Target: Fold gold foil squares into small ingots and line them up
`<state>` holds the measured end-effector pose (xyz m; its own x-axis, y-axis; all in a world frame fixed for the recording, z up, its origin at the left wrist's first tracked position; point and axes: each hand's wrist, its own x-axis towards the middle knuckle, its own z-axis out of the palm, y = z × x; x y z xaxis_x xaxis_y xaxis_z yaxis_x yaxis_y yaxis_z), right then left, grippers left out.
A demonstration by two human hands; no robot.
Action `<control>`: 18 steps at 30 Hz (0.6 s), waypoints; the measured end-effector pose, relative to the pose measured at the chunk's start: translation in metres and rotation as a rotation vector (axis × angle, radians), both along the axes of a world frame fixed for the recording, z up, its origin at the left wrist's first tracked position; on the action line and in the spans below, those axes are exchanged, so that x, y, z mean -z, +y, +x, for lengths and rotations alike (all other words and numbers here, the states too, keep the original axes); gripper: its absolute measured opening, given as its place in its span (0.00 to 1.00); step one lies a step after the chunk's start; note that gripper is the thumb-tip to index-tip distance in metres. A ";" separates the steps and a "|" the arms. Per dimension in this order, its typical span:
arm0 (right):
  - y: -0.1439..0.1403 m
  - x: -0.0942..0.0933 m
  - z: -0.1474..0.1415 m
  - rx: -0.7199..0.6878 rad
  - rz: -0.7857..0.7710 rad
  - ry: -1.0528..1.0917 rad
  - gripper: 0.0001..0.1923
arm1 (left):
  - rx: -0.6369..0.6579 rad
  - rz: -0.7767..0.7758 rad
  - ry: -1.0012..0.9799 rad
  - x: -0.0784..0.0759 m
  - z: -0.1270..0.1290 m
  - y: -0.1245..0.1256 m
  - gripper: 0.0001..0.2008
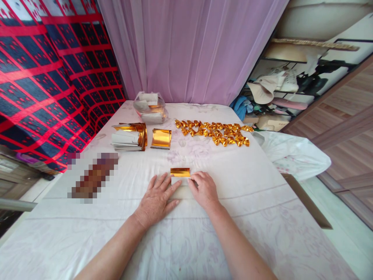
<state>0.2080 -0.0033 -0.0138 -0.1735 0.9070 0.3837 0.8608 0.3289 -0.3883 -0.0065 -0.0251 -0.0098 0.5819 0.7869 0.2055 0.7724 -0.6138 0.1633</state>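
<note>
white floral cloth covers the worktop, with a lilac curtain behind it and a red and navy patterned fabric hanging on the left. i see my left hand lying flat with its fingers spread, palm down on the cloth, its fingertips touching the near left edge of a small gold sheet. my right hand rests palm down just beside it, fingers curled a little and pressing the sheet's right edge; neither hand grips anything. the sheet lies flat between the two hands, near the middle of the worktop, its white part showing below the gold. farther back sit a stack of gold and white sheets, one loose gold square next to it, and a clear bag with more sheets behind. to the right a spread of folded gold pieces lies in rows. cluttered shelves stand at the far right
</note>
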 end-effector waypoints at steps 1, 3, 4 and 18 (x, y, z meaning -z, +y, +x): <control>0.000 0.000 -0.001 0.006 0.002 -0.012 0.10 | -0.001 0.014 0.004 0.000 0.000 0.000 0.30; 0.000 0.000 -0.002 0.016 0.006 -0.030 0.10 | -0.003 0.053 0.014 -0.002 0.000 -0.001 0.29; 0.000 -0.001 -0.002 0.019 0.008 -0.036 0.10 | -0.007 0.074 0.016 -0.003 0.001 -0.001 0.29; 0.000 0.000 -0.004 0.027 0.073 -0.058 0.09 | 0.087 0.047 0.088 -0.001 0.022 -0.017 0.36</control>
